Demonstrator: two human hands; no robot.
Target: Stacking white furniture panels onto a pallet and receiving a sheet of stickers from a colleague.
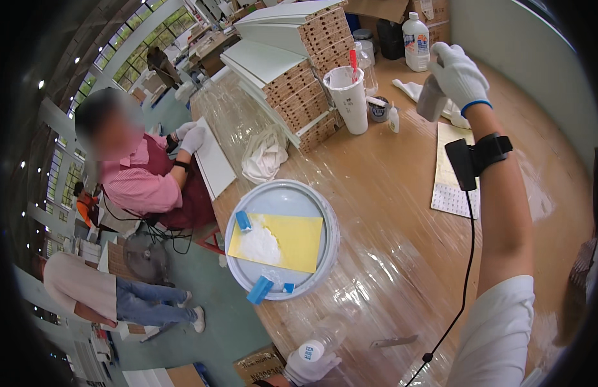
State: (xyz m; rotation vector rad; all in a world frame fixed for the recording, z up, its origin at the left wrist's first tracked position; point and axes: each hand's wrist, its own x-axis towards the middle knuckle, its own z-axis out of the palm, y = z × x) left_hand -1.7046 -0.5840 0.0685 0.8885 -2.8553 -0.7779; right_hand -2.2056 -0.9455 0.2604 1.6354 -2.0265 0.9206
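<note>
My right hand, in a white glove with a blue cuff, is closed on a greyish-white container above the far right of the table. Its top is hidden by my fingers, so its exact kind is unclear. At the lower edge my left hand, also gloved, is wrapped round a clear plastic bottle with a white round end. Farther from it, a round tub lid carries a yellow sheet with white powder and several blue pieces. A flat metal blade lies right of the clear bottle.
Stacked white boards stand at the back. Beside them are a white cup with a red-handled tool, a small dropper bottle and a white jug. A yellow sandpaper strip lies right. A co-worker handles a board at left.
</note>
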